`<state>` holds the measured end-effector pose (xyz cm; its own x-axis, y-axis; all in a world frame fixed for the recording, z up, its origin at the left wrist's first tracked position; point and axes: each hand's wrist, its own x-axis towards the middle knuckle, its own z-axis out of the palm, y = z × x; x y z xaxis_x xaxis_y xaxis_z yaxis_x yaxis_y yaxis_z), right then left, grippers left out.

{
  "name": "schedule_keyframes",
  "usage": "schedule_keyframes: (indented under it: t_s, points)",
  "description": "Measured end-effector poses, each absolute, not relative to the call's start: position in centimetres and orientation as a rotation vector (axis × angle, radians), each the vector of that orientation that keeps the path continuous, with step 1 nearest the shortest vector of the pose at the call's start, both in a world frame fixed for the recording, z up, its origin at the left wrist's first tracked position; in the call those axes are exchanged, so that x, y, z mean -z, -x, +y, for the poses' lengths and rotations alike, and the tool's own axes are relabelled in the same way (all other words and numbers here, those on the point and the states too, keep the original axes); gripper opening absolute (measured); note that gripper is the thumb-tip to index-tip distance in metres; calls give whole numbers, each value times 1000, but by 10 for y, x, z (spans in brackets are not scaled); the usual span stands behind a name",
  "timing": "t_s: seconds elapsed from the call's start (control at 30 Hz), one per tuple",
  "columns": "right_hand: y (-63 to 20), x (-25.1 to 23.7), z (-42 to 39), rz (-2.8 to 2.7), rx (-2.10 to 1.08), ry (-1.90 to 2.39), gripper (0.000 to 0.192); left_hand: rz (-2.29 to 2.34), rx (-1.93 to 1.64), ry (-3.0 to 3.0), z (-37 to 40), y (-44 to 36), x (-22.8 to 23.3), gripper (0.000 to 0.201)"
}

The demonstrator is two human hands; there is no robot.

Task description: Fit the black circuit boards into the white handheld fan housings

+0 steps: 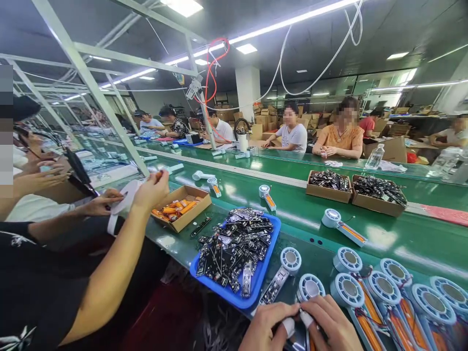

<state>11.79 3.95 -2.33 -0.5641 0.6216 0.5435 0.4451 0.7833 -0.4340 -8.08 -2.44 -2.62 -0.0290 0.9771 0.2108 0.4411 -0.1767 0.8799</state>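
I find no text, label, brand or number that I can read anywhere here. The circuit boards in the blue tray [256, 285] before me carry markings too small and blurred to make out, the cardboard boxes [378, 204] across the green belt [300, 204] show no legible print, and the clear bottle [375, 157] shows no readable label.

Blue tray [223, 287] blocks left; fan units [387, 287] crowd right; bare green belt [310, 214] open ahead.
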Motion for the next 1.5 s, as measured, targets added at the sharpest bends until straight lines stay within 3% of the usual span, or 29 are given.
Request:
schedule_keyframes:
  t_s: [0.13,0.23,0.43,0.63,0.77,0.93,1.2,1.5]
  points:
    - [-110,13,24,-2184,-308,871,35,1367,-1032,-1545,-23,81,4,36]
    - [-113,-7,13,-2154,-485,961,46,1325,-1005,-1363,-22,81,1,38]
    - [-136,-29,3,-2153,-766,1071,37,1312,-924,-1226,-23,86,9,47]
    - [-144,-31,4,-2186,-977,1021,45,1341,-859,-1306,-23,85,9,48]
    - [-141,-29,5,-2187,-921,1025,45,1430,-857,-1433,-23,85,14,46]
    - [-126,-20,5,-2197,-705,986,25,1521,-1001,-1702,-20,83,19,38]
    - [-104,-17,11,-1988,-625,1000,23,1607,-779,-2249,-24,83,20,52]
    - [-98,-19,14,-1882,-808,1080,22,1551,-944,-1796,-22,85,19,39]
